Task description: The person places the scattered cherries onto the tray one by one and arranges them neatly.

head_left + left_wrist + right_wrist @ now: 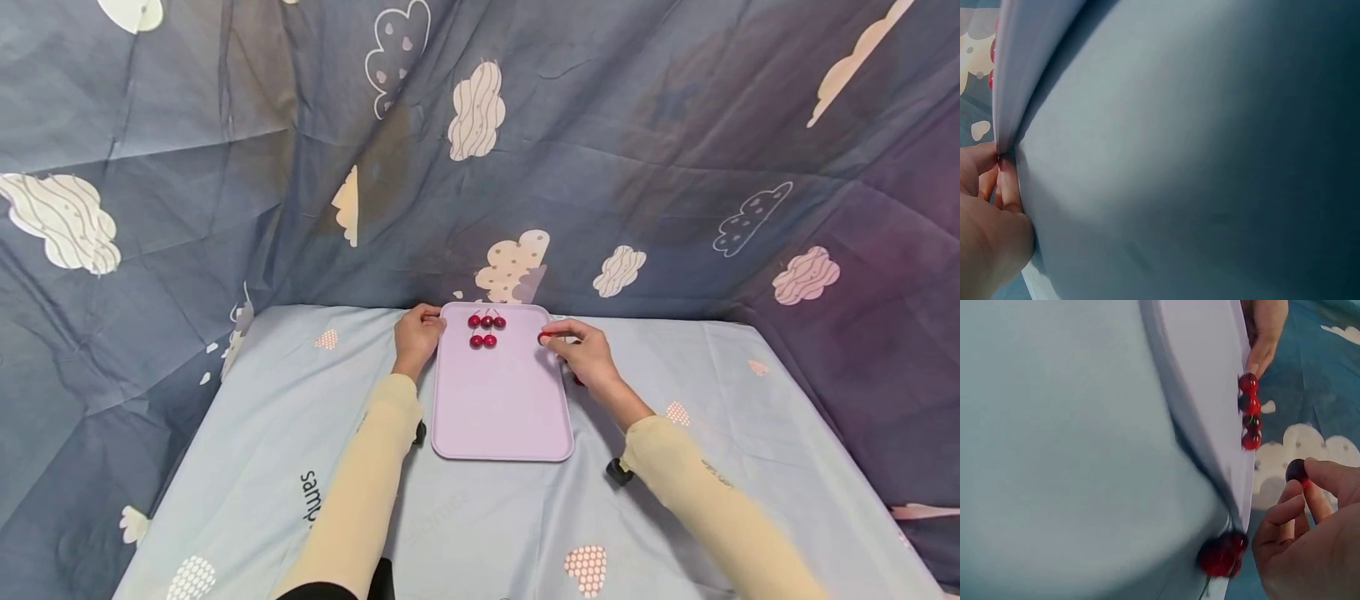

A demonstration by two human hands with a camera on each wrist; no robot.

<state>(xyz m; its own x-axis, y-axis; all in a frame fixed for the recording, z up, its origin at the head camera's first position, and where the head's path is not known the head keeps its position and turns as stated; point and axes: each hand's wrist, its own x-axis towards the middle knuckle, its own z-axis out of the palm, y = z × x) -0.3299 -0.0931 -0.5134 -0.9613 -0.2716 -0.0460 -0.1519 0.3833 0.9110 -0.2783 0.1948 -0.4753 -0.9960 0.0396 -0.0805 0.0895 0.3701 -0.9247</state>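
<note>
A pale purple tray lies on the bed-like surface. Several red cherries sit near its far end in two rows, three behind and two in front. My left hand pinches the tray's rim at the far left corner; the left wrist view shows thumb and fingers on that edge. Over the tray's right side, my right hand holds a single dark red cherry between thumb and fingertips. More cherries lie on the cloth just outside the tray's right edge, mostly hidden by the right hand in the head view.
Light blue cloth with printed hearts covers the surface around the tray. Dark curtain fabric with cloud prints stands behind it and at both sides. A black wrist device is by the right sleeve.
</note>
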